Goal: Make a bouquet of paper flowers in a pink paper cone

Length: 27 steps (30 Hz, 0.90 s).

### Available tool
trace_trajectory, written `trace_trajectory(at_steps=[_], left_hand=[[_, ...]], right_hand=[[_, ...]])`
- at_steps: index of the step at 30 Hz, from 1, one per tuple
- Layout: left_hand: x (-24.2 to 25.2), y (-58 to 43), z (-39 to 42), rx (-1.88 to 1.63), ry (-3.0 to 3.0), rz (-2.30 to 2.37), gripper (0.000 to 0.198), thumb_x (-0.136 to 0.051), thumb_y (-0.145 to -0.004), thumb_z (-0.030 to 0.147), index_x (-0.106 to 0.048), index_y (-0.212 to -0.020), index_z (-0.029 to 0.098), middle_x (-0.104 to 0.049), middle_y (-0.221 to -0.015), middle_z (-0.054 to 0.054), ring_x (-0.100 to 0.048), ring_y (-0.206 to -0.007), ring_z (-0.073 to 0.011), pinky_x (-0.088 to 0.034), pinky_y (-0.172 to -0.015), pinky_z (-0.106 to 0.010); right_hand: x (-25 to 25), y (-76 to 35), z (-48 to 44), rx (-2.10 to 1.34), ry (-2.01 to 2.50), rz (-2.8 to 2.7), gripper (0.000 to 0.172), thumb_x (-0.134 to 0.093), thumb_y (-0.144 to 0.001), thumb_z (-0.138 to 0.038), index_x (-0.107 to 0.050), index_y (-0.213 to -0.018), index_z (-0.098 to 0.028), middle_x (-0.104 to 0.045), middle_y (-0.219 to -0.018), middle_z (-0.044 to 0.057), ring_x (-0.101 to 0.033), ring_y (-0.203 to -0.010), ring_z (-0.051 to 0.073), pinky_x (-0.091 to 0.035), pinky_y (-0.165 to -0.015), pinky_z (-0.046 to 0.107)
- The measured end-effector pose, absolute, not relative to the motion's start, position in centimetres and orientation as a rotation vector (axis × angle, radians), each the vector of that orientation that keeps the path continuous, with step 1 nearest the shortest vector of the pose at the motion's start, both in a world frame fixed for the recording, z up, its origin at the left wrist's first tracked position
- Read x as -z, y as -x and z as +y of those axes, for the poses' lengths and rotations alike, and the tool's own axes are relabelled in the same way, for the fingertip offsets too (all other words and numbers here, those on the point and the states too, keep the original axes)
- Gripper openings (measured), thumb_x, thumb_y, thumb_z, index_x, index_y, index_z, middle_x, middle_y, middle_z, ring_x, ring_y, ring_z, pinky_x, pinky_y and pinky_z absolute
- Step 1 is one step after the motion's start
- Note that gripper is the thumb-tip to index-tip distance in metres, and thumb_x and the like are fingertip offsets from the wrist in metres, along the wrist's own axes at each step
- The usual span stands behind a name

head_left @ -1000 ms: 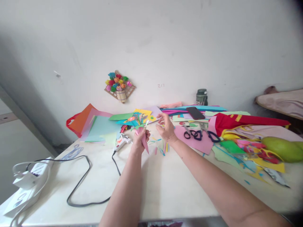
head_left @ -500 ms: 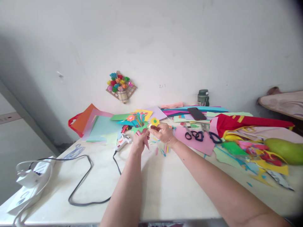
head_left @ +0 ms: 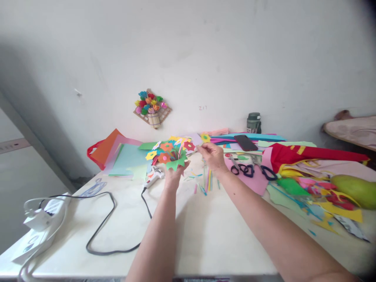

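Note:
My left hand (head_left: 173, 176) is closed around the base of a paper flower bouquet (head_left: 170, 152), held upright over the table with its orange, yellow and red blooms facing me. My right hand (head_left: 214, 156) pinches a small yellow paper flower (head_left: 205, 138) on a thin stem, just right of the bouquet and apart from it. Loose coloured paper strips (head_left: 205, 181) lie on the table below both hands. A white glue gun (head_left: 154, 175) rests just left of my left hand.
A black cord (head_left: 103, 223) runs from the glue gun to a white power strip (head_left: 38, 223) at the left edge. Scissors (head_left: 249, 167), a phone (head_left: 246, 142), a dark jar (head_left: 253, 122), paper sheets and scraps crowd the right side. A paper flower decoration (head_left: 151, 106) hangs on the wall.
My left hand has tipped the bouquet so its blooms face me. My right hand picked up the yellow flower, brought it near the bouquet, then drew it up and to the right.

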<state>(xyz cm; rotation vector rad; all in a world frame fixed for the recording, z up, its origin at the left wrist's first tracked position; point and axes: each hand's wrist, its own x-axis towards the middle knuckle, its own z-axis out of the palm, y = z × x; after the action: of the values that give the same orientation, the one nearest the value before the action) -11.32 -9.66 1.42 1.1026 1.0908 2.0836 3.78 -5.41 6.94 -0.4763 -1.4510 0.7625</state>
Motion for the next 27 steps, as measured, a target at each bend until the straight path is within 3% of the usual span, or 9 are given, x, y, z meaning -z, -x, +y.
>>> trace_trajectory(at_steps=[5,12,27], left_hand=[[-1.7,10.9,-9.7,-2.149,-1.207,1.154,0.023,-0.08,-0.056,0.022,-0.062,-0.068,0.016,-0.058,-0.066,0.0,-0.055,-0.063,-0.0131,-0.048,-0.066,-0.027],[-1.3,10.4,-9.5,-2.082,-1.148,1.225,0.024,-0.082,-0.055,0.024,-0.06,-0.061,0.015,-0.053,-0.057,0.003,-0.047,-0.055,-0.0091,-0.047,-0.061,-0.026],[-2.1,9.6,-9.7,-2.02,-1.23,1.235,0.022,-0.082,-0.053,0.019,-0.061,-0.06,0.016,-0.055,-0.056,0.002,-0.048,-0.054,-0.0093,-0.048,-0.058,-0.026]], right_hand=[[-8.8,-5.2,-4.4,-0.641,0.503,-1.17,0.028,-0.061,-0.074,-0.039,-0.051,-0.058,-0.019,-0.046,-0.048,-0.005,-0.042,-0.044,0.008,-0.036,-0.046,0.022],[-11.7,-5.6,-6.5,-0.794,0.447,-1.059,0.026,-0.061,-0.074,-0.039,-0.049,-0.06,-0.02,-0.058,-0.054,-0.002,-0.049,-0.04,0.008,-0.041,-0.038,0.02],[-10.8,-3.6,-7.3,-0.997,0.498,-1.126,0.022,-0.06,-0.072,-0.033,-0.053,-0.058,-0.017,-0.061,-0.054,0.0,-0.05,-0.038,0.007,-0.043,-0.035,0.018]])
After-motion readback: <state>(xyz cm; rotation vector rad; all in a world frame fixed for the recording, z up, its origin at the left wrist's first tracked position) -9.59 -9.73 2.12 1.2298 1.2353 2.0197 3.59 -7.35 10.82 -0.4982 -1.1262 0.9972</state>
